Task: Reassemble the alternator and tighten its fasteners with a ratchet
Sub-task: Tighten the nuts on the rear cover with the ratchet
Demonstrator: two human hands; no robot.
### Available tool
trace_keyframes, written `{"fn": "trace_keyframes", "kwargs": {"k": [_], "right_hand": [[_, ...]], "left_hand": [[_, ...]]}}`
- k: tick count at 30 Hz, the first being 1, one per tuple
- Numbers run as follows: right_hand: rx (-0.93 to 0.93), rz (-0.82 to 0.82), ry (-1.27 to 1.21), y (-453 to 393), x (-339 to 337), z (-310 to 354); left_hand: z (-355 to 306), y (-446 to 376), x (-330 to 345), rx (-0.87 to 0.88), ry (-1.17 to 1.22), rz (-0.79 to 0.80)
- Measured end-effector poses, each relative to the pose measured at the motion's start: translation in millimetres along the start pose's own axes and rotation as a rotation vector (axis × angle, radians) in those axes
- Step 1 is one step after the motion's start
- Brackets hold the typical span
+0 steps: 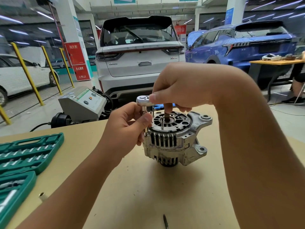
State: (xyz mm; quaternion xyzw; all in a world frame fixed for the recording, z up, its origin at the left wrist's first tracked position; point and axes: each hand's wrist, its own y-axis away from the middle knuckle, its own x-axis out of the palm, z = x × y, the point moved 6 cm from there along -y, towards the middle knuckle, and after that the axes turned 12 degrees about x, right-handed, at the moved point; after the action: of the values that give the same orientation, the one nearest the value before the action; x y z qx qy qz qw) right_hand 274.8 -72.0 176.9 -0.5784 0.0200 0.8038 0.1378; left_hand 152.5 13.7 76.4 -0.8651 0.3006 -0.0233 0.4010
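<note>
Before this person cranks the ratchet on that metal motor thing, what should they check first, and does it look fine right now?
1. Right hand grips the ratchet: ok.
2. Left hand steadies the socket extension: ok.
3. Socket seated on the bolt at the housing edge: cannot tell, fingers hide it.
4. Alternator standing flat on the table: ok.
5. Other long bolts fully down: not ok, they stick up.

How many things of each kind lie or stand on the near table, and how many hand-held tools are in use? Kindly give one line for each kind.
Alternator: 1
Green socket-set case: 1 (open, two halves)
Ratchet, gripped by the right hand, with the left hand pinching the bit below it: 1
Dark pen-like item: 1
Small pale cylinder: 1
Total: 5
</note>
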Motion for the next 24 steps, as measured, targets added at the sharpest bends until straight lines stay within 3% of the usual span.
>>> {"fn": "trace_keyframes", "kwargs": {"k": [16, 24], "right_hand": [[0.035, -0.023, -0.041, 1.7, 0.6, 7.9], [-0.046, -0.124, -0.096, 5.8, -11.5, 16.7]], "left_hand": [[1.4, 3.6, -0.6, 0.010, 0.012, 0.004], [-11.4, -1.0, -13.1, 0.113, -0.043, -0.089]]}}
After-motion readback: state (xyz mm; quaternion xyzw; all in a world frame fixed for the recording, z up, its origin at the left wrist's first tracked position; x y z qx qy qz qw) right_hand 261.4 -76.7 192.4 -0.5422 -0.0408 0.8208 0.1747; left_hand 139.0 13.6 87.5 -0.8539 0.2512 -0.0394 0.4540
